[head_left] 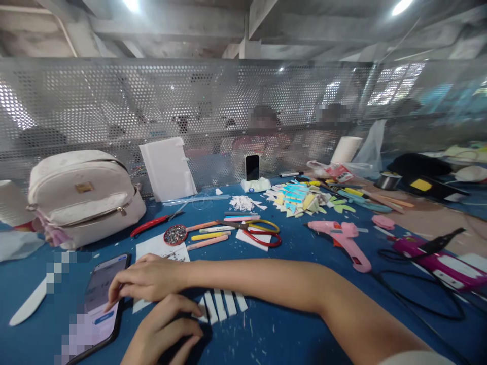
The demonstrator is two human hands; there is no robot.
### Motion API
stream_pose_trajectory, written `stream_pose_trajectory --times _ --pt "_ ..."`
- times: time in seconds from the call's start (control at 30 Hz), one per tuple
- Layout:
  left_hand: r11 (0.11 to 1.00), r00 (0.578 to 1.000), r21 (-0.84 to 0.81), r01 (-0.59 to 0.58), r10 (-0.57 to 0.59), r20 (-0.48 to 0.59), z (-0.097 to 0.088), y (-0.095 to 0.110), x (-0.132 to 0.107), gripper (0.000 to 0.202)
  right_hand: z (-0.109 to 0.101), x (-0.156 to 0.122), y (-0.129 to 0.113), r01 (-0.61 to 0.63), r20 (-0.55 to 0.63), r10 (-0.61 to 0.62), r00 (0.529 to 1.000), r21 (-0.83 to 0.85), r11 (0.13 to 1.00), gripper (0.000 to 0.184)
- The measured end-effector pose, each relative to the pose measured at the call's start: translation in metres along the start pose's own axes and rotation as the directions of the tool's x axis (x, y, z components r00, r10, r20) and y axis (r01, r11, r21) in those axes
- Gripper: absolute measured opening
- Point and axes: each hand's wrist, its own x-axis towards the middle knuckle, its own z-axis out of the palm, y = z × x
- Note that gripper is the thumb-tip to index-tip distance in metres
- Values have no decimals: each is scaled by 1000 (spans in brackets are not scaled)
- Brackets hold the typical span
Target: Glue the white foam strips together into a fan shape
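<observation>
The right hand [150, 278] is stretching over beyond the left hand [163, 329], gripping nothing, its fingers spreading loosely and one fingertip apparently touching the phone [102, 290]. That phone is lying face up on the blue table [289, 334], its lit screen showing a blue button whose lettering is too small to read. The left hand is curling with its fingers parted around nothing, just beside the white strips [221, 306]; whether it is touching the nearest one is hard to tell. Behind, a pale backpack [95, 210] is bearing a gold-coloured plate [84, 187], a white packet [255, 185] is showing a small blue mark, and a red-printed wrapper [341, 173] is lying farther right, all illegible.
</observation>
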Motion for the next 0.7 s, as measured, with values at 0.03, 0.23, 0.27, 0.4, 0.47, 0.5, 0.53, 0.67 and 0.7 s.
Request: stream_pose_trajectory --times 0.03,0.23,0.27,0.4,0.47,0.5,0.53,0.67,0.7 --pt "1000 1000 -14 -13 13 -27 1 -1 -1 13 -1 -1 0 -5 -14 5 1000 3 1000 9" --pt "1000 999 -25 -11 10 -47 9 -7 -6 12 -13 -22 -6 -103 -173 107 979 32 994 12" --pt "1000 999 -18 -6 5 -43 9 -8 -7 12 -15 -28 -8 -113 -199 120 973 45 993 13" --pt "999 999 39 9 -7 -44 7 -9 -7 12 -24 -66 -25 -126 -283 152 947 108 986 19" --pt "996 998 60 63 -61 -33 4 -9 -5 14 -27 -91 -35 -153 -329 185 926 122 981 22" --pt "994 996 67 91 -90 -19 2 -9 -4 14 -29 -105 -39 -168 -348 202 915 126 978 23" --pt "991 993 73 114 -114 -3 0 -8 -2 14 -30 -119 -42 -184 -363 218 906 128 975 22" --pt "986 988 83 143 -146 41 -5 -5 10 15 -31 -165 -51 -327 -334 333 882 77 942 12" --pt "985 986 72 156 -159 40 -5 -4 15 15 -31 -173 -52 -348 -329 347 878 57 936 9"
